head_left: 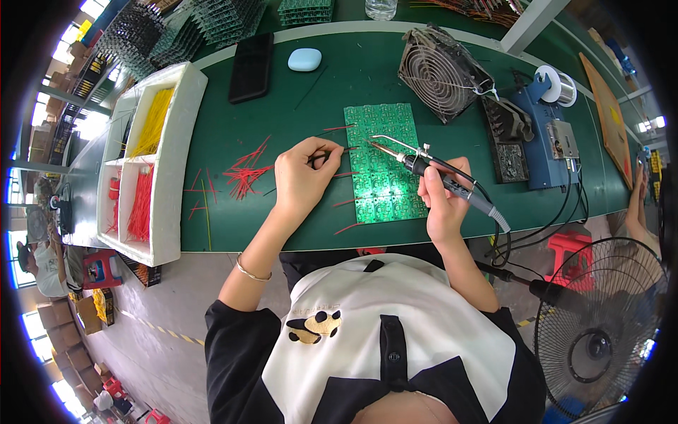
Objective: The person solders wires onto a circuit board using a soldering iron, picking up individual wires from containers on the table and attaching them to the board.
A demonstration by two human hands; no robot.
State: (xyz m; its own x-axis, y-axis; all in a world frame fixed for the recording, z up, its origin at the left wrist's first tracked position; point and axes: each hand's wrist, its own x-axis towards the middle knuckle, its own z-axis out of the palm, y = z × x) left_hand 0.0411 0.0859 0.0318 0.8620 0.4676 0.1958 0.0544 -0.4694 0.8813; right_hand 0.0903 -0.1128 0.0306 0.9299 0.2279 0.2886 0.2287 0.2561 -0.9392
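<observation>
My left hand is closed in a pinch on thin black wires, beside the left edge of a green circuit board panel. One black wire end reaches onto the panel. In my right hand is a soldering iron with a thin metal feed tube along it. Its tip hangs over the panel's upper part; whether it touches cannot be made out. Several short red wires stick out from the panel's left edge. Loose red wires lie left of my left hand.
A white foam box holds yellow wires and red wires. A phone, a pale blue case and a grilled fan stand behind. At right are a blue soldering station, solder spool and cables.
</observation>
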